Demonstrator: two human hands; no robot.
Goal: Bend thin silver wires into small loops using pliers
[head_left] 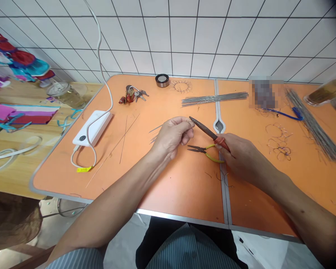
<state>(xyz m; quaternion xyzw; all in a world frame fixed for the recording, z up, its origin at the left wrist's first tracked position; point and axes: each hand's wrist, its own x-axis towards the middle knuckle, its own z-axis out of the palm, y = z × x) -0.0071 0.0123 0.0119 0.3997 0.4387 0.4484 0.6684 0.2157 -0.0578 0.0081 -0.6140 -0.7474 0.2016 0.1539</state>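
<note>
My right hand (238, 155) is closed around dark, long-nosed pliers (204, 127) with red on the handle. Their tip touches or nearly touches the fingertips of my left hand (175, 134). The left thumb and index finger are pinched together; what they hold is too small to make out. Thin wire ends (156, 129) show just left of that hand, and I cannot tell whether they lie on the table or are held. Yellow-handled needle-nose pliers (203, 149) rest on the orange table (170, 194), just below the red-handled ones.
Wire bundles (215, 98) (313, 125) lie at the back and right. A wire ring (181, 86), a round black-rimmed tin (162, 80), keys (134, 94) and loose wire loops (280, 144) are around. A white power bank (92, 128) with its cable stands left.
</note>
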